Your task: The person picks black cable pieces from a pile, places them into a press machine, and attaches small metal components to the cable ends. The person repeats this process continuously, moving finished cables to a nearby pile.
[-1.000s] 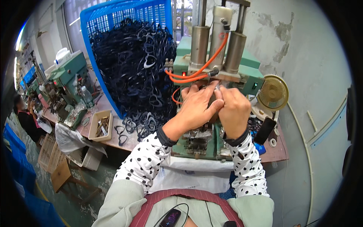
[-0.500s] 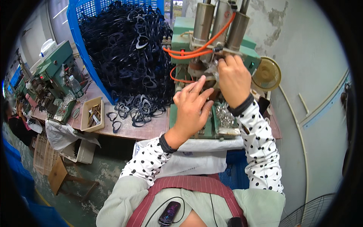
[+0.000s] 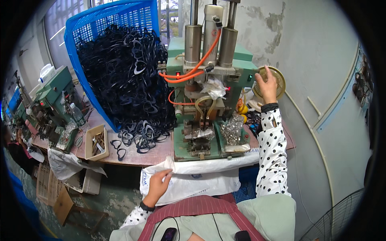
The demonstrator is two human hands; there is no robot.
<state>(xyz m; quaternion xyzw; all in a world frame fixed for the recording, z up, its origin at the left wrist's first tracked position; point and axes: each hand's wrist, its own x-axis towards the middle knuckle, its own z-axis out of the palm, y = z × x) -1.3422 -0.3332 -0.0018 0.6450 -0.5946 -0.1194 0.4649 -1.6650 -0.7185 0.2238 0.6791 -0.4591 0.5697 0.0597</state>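
my right hand (image 3: 268,85) was stretched up and out with its fingers spread loose on the face of the small round fan (image 3: 272,81) beside the green press (image 3: 209,100), gripping nothing. my left hand (image 3: 157,182) hung low by my lap, fingers curled and pinching the edge of the white sack (image 3: 201,178) draped off the table (image 3: 128,154) under the press. to the left a blue basket (image 3: 86,52) leaned, spilling dark frames (image 3: 128,88) onto the table. i judged the risk lay in tugging the sack: it ran under the press, and a pull could drag loose parts off the edge.
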